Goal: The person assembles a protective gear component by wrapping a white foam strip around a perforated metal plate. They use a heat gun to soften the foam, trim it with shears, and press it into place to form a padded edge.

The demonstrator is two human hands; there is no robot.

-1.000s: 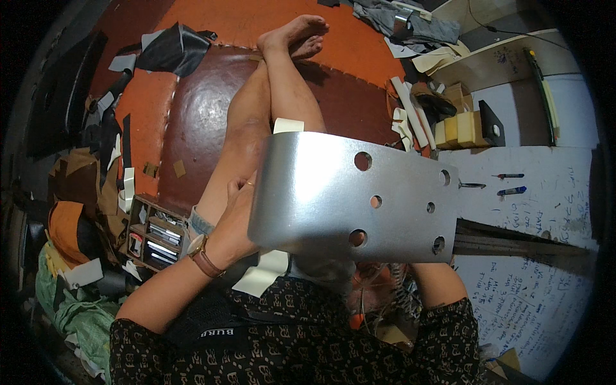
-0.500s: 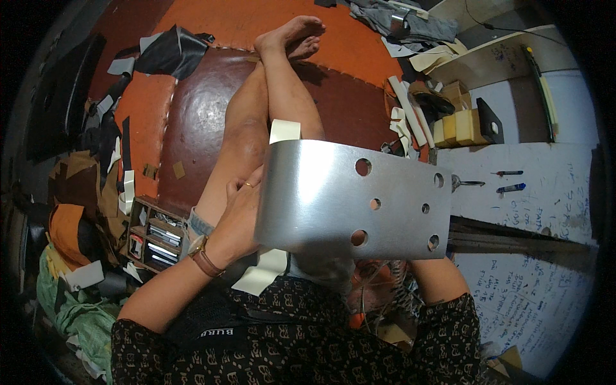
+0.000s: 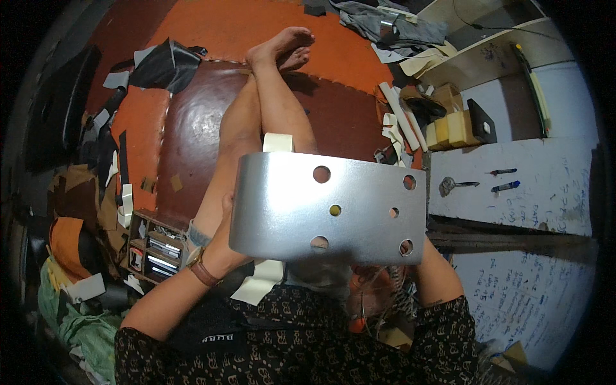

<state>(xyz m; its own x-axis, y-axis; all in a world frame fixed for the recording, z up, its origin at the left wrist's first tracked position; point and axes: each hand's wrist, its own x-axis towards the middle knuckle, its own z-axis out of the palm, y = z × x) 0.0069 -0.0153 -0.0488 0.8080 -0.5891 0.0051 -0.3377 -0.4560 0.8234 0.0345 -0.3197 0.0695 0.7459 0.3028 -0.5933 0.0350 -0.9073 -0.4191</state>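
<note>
A curved, brushed silver metal plate (image 3: 282, 212) with several round holes fills the middle of the view. My left hand (image 3: 226, 247), with a watch on its wrist, is at the plate's left edge; its fingers are mostly hidden behind the metal. My right forearm (image 3: 443, 273) runs up behind the plate's right end, which hides my right hand. Behind the plate, one cream strip (image 3: 278, 142) shows above its top edge and a cream strip (image 3: 260, 282) below it, over my lap. Whether these are one piece is hidden.
A wooden compartment box (image 3: 157, 247) stands at left among leather scraps. At right, a white written-on board (image 3: 539, 192) carries a blue marker (image 3: 505, 187) and a small metal tool (image 3: 459, 185). Yellow blocks (image 3: 452, 131) sit behind. My crossed legs rest on the brown-orange mat (image 3: 192, 138).
The metal plate has shifted left and slightly down, covering more of my left hand. The curled fingers seen before are now mostly hidden. The whole view has shifted slightly.
</note>
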